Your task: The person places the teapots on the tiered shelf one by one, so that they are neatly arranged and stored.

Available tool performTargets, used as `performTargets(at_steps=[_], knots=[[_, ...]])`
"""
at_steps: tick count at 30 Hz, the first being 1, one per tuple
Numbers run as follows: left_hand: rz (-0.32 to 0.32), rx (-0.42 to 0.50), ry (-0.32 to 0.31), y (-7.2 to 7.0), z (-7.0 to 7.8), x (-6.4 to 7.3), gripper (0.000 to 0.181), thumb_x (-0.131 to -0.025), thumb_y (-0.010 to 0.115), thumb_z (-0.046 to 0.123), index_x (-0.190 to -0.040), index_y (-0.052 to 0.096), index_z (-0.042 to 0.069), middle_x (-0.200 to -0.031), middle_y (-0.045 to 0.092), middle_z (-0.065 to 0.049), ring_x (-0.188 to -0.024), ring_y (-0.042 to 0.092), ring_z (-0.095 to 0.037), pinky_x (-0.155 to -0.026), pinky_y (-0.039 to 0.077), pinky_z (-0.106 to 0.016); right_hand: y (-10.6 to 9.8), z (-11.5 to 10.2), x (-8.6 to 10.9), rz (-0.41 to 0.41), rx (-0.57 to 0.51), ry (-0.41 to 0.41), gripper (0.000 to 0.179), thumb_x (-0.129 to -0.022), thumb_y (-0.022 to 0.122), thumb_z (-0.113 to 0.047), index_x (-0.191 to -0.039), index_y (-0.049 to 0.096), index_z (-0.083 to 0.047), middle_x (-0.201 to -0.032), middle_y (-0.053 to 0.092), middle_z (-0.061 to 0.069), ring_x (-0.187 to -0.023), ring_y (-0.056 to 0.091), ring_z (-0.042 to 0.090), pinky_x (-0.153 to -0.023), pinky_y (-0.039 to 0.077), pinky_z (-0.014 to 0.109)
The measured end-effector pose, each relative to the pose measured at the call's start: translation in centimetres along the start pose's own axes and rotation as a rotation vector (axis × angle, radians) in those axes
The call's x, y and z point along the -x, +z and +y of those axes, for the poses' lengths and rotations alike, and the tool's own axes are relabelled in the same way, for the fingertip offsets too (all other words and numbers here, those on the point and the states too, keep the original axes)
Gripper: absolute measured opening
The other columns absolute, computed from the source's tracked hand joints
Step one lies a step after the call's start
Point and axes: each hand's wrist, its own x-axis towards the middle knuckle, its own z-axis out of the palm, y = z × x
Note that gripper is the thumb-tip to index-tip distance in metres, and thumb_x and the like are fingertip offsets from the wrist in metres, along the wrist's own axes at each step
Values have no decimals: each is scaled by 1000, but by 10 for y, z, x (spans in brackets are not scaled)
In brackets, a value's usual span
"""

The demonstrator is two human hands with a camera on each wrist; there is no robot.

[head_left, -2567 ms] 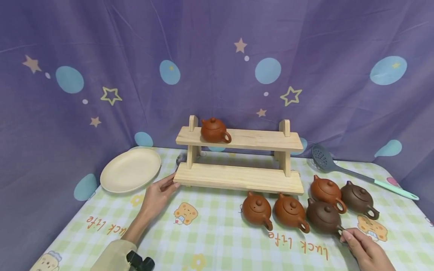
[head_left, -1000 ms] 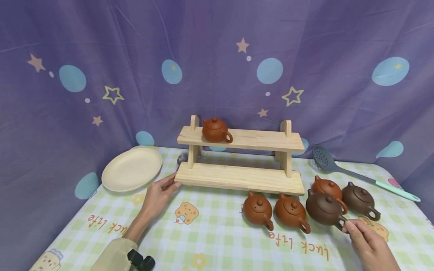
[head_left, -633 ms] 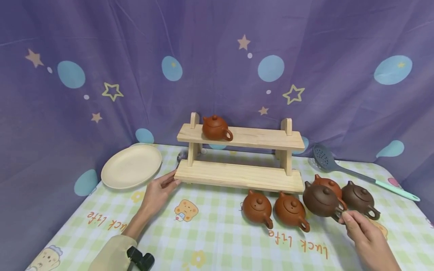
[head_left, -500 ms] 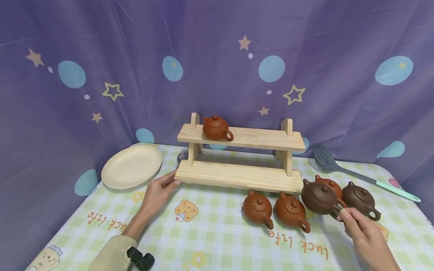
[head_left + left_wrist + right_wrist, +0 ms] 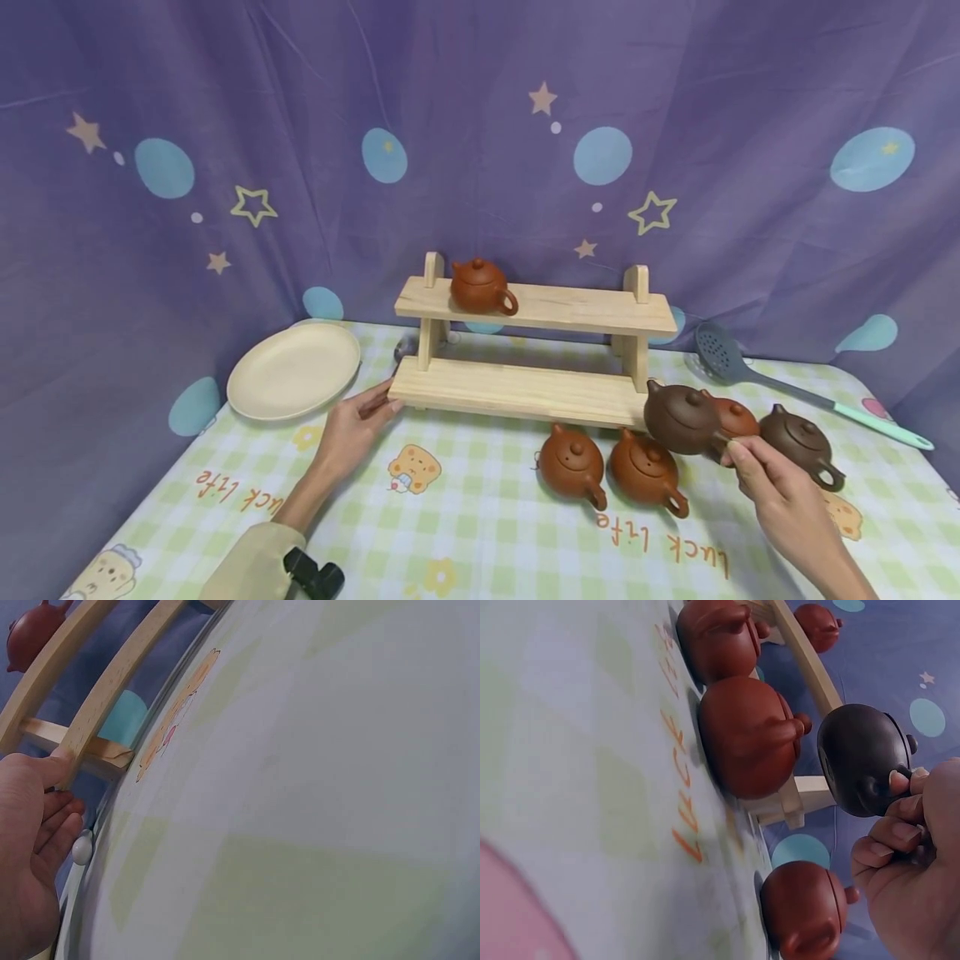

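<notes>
My right hand (image 5: 783,492) pinches the handle of a dark brown teapot (image 5: 681,418), lifted off the cloth near the right end of the wooden shelf (image 5: 517,387). The right wrist view shows the dark teapot (image 5: 859,759) with fingers curled at its handle. My left hand (image 5: 351,433) grips the left end of the lower board; in the left wrist view the thumb lies on the board (image 5: 105,697) with fingers beneath. A reddish-brown teapot (image 5: 480,287) sits on the upper board. Two more reddish teapots, one left (image 5: 572,463) and one right (image 5: 647,468), stand before the shelf.
Behind the held teapot is another reddish teapot (image 5: 738,417), partly hidden. A second dark teapot (image 5: 798,442) stands right of it. A slotted spoon (image 5: 787,387) lies at the back right, a cream plate (image 5: 292,371) at the left. A purple curtain (image 5: 480,125) hangs behind.
My right hand has raised the dark teapot from the cloth and carried it up and left toward the shelf. The left hand has stayed on the lower board.
</notes>
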Motion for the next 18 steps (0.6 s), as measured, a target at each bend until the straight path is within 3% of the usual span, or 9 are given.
performTargets(at_steps=[11,18], knots=[[0,3,-9,0,1,0,52,-101,71,26,-145,58,0,-134,66,-19,-117,68,-32,-96,57,-30,11,-2,-17,-9,-18,-13,19,-111,49,-10,-100,63,-5,-67,42,-1,-56,39,14,-48,32,31],[-1,5,-11,0,1,0,52,-102,71,26,-145,58,1,-133,66,-19,-117,68,-33,-96,57,-30,15,-10,-27,-5,6,-73,19,-111,49,-10,-101,64,-6,-87,56,3,-73,48,11,-58,39,23]])
